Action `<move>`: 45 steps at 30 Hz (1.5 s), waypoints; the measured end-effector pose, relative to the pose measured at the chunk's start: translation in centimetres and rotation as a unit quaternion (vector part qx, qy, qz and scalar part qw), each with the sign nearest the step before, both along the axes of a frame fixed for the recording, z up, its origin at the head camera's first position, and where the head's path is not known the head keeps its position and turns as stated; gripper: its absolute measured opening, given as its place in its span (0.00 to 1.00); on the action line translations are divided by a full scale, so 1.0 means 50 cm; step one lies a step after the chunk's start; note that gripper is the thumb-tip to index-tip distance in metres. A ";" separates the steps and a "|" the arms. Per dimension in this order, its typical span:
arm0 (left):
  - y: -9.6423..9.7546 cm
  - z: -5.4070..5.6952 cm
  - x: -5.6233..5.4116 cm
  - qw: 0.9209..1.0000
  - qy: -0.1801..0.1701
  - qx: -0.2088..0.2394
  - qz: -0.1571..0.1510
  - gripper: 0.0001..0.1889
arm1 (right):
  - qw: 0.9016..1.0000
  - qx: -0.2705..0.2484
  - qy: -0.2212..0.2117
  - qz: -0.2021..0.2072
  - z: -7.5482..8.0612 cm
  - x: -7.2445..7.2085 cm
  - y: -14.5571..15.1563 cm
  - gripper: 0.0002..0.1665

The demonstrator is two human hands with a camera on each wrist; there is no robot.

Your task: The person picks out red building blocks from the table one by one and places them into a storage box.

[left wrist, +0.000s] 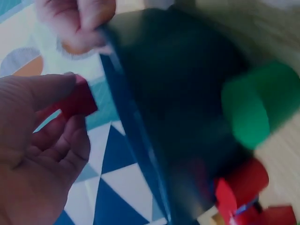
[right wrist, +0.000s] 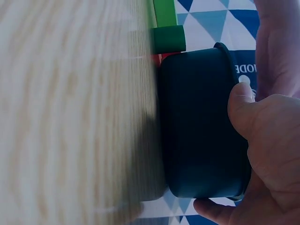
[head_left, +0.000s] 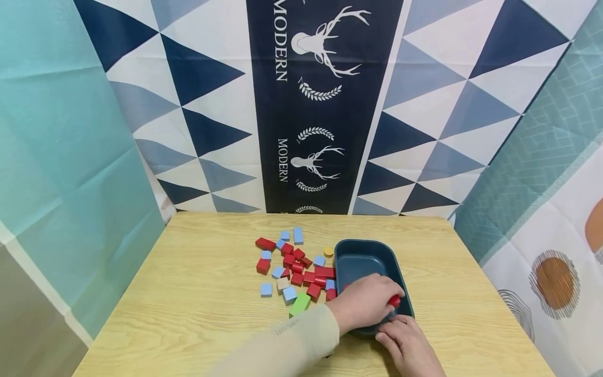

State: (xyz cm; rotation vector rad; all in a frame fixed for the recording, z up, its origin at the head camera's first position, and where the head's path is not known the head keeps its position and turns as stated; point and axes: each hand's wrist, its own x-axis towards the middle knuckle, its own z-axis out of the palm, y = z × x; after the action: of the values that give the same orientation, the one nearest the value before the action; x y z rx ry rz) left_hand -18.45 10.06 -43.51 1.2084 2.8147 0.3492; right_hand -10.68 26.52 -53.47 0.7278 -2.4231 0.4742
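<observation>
My left hand pinches a red block between thumb and fingers, above the dark blue container. In the head view that hand hides part of the container's inside. My right hand holds the container's near right corner. In the right wrist view its thumb lies on the rim, with a finger against the outer wall. Just left of the container lie several loose blocks, among them a red block and a light green block.
Light blue blocks, a beige cube and a yellow piece lie among the red ones on the wooden table. A green cylinder stands beside the container's outer wall. Patterned cloth hangs behind the table.
</observation>
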 end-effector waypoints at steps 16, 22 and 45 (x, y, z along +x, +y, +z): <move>0.035 -0.077 -0.003 0.996 0.000 -0.085 -0.009 0.06 | 0.999 -0.015 0.026 0.018 -0.007 0.002 0.005 0.10; 0.030 -0.094 -0.008 0.997 -0.006 -0.074 0.010 0.08 | 0.999 -0.016 0.027 0.023 -0.010 0.000 0.009 0.11; -0.243 -0.012 -0.114 0.989 0.058 0.032 0.132 0.13 | 0.982 -0.004 -0.157 -0.103 0.037 0.023 -0.022 0.11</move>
State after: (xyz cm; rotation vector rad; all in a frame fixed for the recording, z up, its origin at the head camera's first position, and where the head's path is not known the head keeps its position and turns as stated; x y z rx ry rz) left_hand -24.18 -2.09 -44.14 0.8920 3.0935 0.3962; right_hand -9.56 25.42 -51.64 0.4159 -2.7510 0.5482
